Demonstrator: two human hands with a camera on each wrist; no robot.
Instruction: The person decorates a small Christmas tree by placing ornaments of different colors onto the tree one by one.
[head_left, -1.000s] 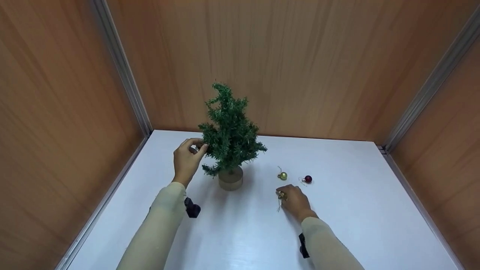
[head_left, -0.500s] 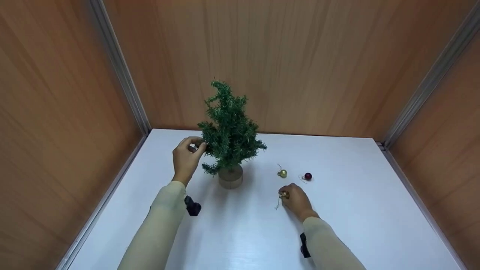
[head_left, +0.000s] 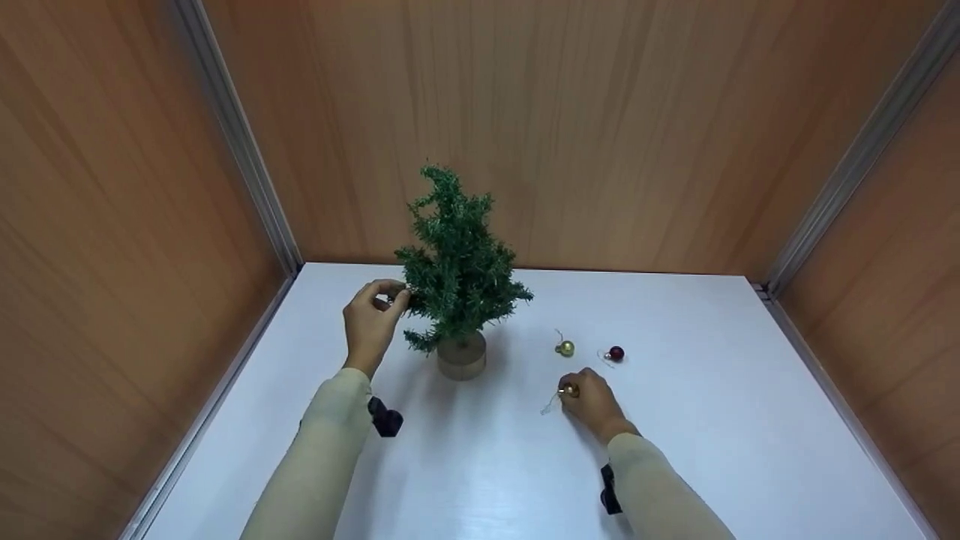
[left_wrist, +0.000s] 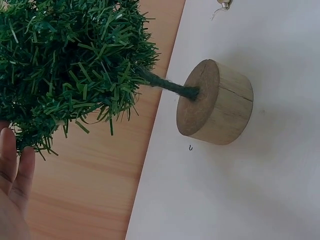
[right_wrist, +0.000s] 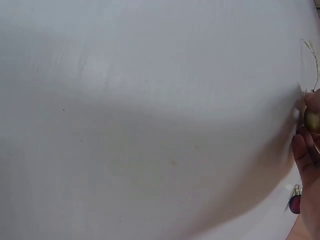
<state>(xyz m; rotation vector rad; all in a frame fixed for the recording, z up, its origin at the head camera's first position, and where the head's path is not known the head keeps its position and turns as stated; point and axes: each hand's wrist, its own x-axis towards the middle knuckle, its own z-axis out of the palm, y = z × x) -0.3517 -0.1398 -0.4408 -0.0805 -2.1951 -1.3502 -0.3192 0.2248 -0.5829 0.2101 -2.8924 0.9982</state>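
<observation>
A small artificial Christmas tree (head_left: 459, 262) stands upright on a round wooden base (left_wrist: 220, 102). My left hand (head_left: 371, 319) is at the tree's left side, thumb and fingers curled onto a branch tip; foliage hides part of the fingertips (left_wrist: 25, 172). Low over the white table, my right hand (head_left: 591, 401) pinches a gold Christmas bauble (head_left: 571, 390) between thumb and fingers. Its thin hanging string (head_left: 550, 403) trails out to the left. In the right wrist view the held bauble (right_wrist: 312, 120) shows at the right edge.
Beyond my right hand lie another gold bauble (head_left: 565, 348) and a dark red bauble (head_left: 616, 354), each with a string. The white table (head_left: 480, 465) is enclosed by wood-grain panels (head_left: 600, 135) with metal corner posts (head_left: 240, 135).
The string of the held gold bauble has swung from hanging down to pointing left as the right fingers turned it. The left hand stays at the branch, shifting only slightly.
</observation>
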